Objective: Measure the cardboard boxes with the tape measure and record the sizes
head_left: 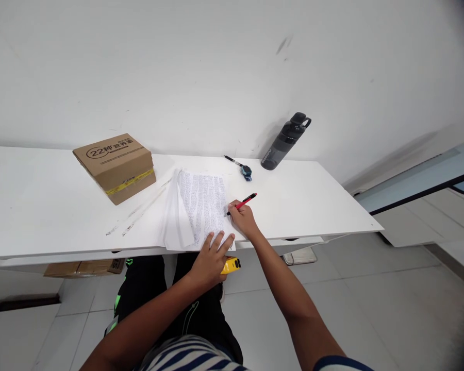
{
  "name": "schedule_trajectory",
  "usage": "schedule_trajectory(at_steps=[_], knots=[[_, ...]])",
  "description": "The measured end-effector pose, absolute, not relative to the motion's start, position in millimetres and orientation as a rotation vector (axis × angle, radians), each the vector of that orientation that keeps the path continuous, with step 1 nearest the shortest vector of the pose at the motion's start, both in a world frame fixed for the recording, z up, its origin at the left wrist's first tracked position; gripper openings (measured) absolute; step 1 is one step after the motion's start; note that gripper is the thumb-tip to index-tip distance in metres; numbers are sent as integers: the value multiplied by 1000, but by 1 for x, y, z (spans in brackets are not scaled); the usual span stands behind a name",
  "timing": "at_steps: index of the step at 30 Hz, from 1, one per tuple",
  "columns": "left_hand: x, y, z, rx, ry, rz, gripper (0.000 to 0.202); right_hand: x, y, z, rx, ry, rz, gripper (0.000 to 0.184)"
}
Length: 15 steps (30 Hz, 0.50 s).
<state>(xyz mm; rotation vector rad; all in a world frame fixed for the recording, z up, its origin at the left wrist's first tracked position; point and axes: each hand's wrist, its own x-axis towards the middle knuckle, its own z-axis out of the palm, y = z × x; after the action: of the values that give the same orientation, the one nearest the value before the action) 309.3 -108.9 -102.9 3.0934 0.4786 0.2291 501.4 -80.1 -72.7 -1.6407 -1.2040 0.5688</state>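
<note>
My right hand (243,218) is closed around a red and black pen (244,201), with its tip at the right edge of a written page. Several papers (204,198) lie stacked at the table's front edge, the top sheet densely covered in writing and left-hand sheets curling up. My left hand (212,257) rests its spread fingers on the lower right of the papers. A yellow and black object (231,265) shows beside its thumb, below the table edge; I cannot tell what it is or whether the hand holds it.
On the white table (294,206) stand a cardboard box (119,167) at the left and a dark bottle (284,141) by the wall. A wristwatch (246,171) lies behind the papers. Another cardboard box (85,268) sits under the table.
</note>
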Motion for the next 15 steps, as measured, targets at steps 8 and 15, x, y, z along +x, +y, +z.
schedule_trajectory(at_steps=[8,15], knots=[[310,-109,-107,3075,486,293,43,501,-80,-73,-1637,-1187,515,25],[311,-110,-107,3089,503,291,50,499,-82,-69,-1648,-1220,520,23]])
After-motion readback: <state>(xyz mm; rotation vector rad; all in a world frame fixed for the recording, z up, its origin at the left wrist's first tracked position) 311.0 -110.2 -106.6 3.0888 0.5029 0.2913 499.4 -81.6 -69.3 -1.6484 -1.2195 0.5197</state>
